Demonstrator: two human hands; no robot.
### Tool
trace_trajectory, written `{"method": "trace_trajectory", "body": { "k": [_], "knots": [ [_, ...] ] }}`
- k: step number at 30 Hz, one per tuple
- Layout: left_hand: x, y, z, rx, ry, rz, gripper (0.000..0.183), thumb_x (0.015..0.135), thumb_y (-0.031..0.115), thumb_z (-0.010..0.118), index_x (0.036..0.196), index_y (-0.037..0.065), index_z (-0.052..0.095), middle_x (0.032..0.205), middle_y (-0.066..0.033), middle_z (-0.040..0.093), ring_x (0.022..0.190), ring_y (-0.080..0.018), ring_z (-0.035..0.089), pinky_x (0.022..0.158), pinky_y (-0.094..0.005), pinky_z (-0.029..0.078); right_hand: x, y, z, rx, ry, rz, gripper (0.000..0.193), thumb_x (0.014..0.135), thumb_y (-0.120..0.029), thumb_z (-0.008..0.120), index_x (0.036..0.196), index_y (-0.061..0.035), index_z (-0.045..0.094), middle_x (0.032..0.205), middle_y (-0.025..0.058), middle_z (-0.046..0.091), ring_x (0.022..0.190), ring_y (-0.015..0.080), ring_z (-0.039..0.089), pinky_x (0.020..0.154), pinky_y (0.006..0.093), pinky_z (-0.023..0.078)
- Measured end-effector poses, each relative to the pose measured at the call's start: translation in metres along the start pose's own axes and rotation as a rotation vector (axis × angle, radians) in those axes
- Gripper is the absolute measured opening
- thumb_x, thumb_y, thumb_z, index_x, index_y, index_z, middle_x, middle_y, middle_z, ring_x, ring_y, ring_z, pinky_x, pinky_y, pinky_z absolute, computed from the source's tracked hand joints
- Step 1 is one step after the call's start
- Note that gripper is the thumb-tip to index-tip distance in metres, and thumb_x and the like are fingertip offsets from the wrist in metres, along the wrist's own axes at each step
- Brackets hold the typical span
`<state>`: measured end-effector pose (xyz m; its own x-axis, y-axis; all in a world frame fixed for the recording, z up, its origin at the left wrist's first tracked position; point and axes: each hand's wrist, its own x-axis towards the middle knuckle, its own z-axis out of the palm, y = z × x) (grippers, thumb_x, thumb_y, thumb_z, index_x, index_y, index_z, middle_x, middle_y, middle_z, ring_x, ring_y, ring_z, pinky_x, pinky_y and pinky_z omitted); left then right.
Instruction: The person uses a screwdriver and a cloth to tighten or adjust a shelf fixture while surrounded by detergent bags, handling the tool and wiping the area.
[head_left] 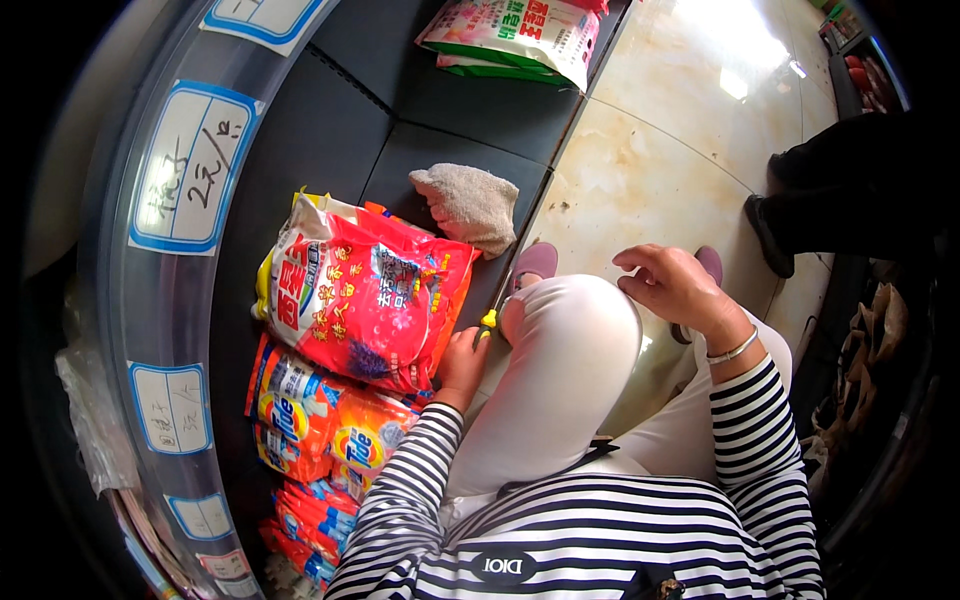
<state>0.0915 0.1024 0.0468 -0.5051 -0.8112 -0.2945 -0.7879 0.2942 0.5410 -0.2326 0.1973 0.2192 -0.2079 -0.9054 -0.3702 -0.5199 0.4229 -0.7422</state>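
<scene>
My left hand [462, 368] is closed around a small tool [486, 324] with a yellow and black handle; its kind cannot be made out. That hand is beside the right edge of a large red laundry powder bag [375, 290], which lies on the dark shelf [300, 150]. Over my knees, my right hand [675, 288] hangs loosely bent, its fingers apart and nothing visible in them. A crumpled beige-grey cloth [468, 205] lies on the shelf just beyond the red bag.
Orange detergent packs [340, 425] lie stacked nearer me. White and green powder bags [515, 45] lie at the shelf's far end. A clear rail with labels [190, 165] curves along the left. Another person's dark-clothed legs [840, 195] stand at right on the tiled floor [660, 165].
</scene>
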Motion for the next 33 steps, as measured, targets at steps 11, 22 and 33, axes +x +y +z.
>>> {"method": "trace_trajectory", "body": {
  "k": [11,22,33],
  "knots": [
    [-0.002,0.008,-0.006,-0.02,-0.024,-0.08,0.032,0.081,0.027,0.059,0.101,0.002,0.06,0.093,-0.0186,0.06,0.089,-0.0355,0.057,0.076,-0.0422,0.046,0.0,0.0,0.0,0.003,-0.006,0.016,0.029,0.079,-0.019,0.058,0.104,-0.0037,0.062,0.089,0.0165,0.064,0.082,0.0286,0.062,0.075,0.0339,0.049],
    [-0.016,-0.005,-0.003,0.102,-0.015,-0.106,0.032,0.082,0.03,0.056,0.101,0.004,0.058,0.092,-0.0175,0.059,0.088,-0.0352,0.057,0.074,-0.0434,0.045,0.001,-0.004,0.0,-0.037,-0.013,0.022,0.029,0.08,-0.019,0.058,0.105,-0.0041,0.062,0.093,0.0161,0.064,0.084,0.0286,0.062,0.077,0.034,0.048],
    [0.024,0.014,0.012,0.109,-0.029,-0.084,0.032,0.083,0.033,0.051,0.095,0.004,0.058,0.087,-0.02,0.057,0.083,-0.0373,0.056,0.071,-0.0458,0.045,0.001,-0.004,0.0,-0.055,-0.033,0.04,0.03,0.08,-0.02,0.056,0.105,-0.0035,0.061,0.095,0.0166,0.063,0.089,0.03,0.061,0.08,0.0343,0.047]
  ]
}}
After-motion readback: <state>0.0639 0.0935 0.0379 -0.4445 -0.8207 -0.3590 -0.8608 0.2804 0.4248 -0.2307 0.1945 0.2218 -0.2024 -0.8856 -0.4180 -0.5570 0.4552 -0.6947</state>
